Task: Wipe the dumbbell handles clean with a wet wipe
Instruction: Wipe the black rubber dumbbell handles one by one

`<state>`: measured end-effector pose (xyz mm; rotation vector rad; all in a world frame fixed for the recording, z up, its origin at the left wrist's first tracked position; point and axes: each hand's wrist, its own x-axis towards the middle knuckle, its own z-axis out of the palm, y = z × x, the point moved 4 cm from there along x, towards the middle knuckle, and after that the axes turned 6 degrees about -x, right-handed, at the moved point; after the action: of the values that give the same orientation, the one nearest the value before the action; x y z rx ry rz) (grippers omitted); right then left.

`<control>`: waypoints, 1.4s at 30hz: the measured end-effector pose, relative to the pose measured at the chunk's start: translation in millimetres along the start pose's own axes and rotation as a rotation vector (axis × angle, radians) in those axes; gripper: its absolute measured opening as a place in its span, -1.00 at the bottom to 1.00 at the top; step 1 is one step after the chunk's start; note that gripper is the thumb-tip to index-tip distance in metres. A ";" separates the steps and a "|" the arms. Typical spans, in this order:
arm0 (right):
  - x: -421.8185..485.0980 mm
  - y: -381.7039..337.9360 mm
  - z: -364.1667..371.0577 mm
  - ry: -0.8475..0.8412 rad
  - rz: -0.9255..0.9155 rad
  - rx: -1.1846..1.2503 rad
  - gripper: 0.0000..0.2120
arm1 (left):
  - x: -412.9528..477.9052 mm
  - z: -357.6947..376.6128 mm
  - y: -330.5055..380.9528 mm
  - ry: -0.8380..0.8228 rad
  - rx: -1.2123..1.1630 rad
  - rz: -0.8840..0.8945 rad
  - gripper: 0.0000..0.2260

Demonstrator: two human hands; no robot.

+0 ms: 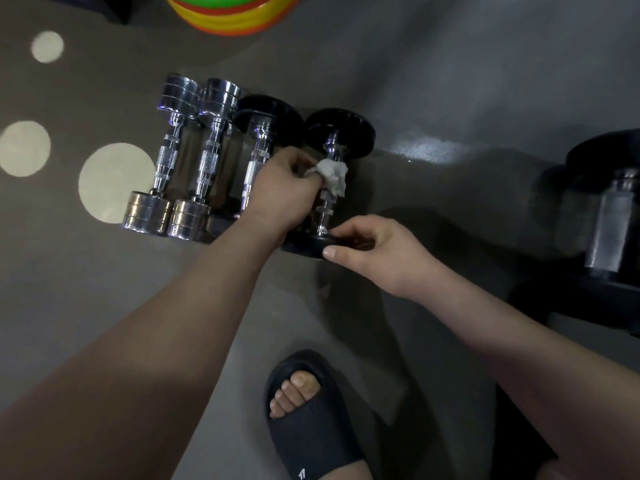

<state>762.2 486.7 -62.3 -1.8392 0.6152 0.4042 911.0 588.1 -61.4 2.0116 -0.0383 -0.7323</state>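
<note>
Several dumbbells lie side by side on the grey floor. Two are all chrome (166, 157) (207, 161); two have black round heads and chrome handles. My left hand (284, 188) holds a crumpled white wet wipe (332, 174) wrapped around the chrome handle of the rightmost black-headed dumbbell (341, 131). My right hand (374, 251) grips the near black head (304, 242) of that same dumbbell, thumb on its rim. The other black-headed dumbbell (266, 116) lies just left of it, partly hidden behind my left hand.
A larger black dumbbell (609, 216) lies at the right edge. Stacked green, yellow and orange discs (235, 12) sit at the top. Pale round spots (114, 181) mark the floor at left. My foot in a dark slide sandal (308, 417) is below.
</note>
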 end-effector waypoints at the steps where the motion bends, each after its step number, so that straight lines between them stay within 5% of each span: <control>1: -0.1 -1.1 0.1 0.005 -0.001 -0.006 -0.77 | -1.1 -0.6 1.1 0.001 -0.015 -0.011 -0.91; 6: -0.5 -1.7 -1.3 0.036 0.023 -0.025 -0.74 | -0.4 2.5 10.9 0.013 0.140 0.065 -0.68; 14: 0.7 0.2 -1.9 0.040 0.040 -0.047 -0.72 | 3.5 -7.3 6.2 0.190 0.155 0.070 -0.84; 20: 1.3 2.4 -0.6 0.048 0.019 -0.067 -0.71 | -13.1 -20.8 21.1 0.369 0.321 0.403 -0.88; 28: -3.1 1.8 0.4 0.073 0.016 -0.072 -0.75 | -5.7 0.3 2.4 0.010 0.187 0.080 -0.70; 31: -6.3 0.3 -0.6 0.107 0.027 -0.108 -0.75 | -6.1 -2.3 -0.2 -0.066 0.136 0.045 -0.80; 42: -9.3 -5.0 -2.2 0.112 0.060 -0.105 -0.77 | 21.3 14.0 10.8 0.112 -0.328 -0.088 -0.82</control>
<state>757.6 488.0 -52.7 -1.9573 0.7386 0.3814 924.2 564.6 -68.0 1.7436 0.2232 -0.6342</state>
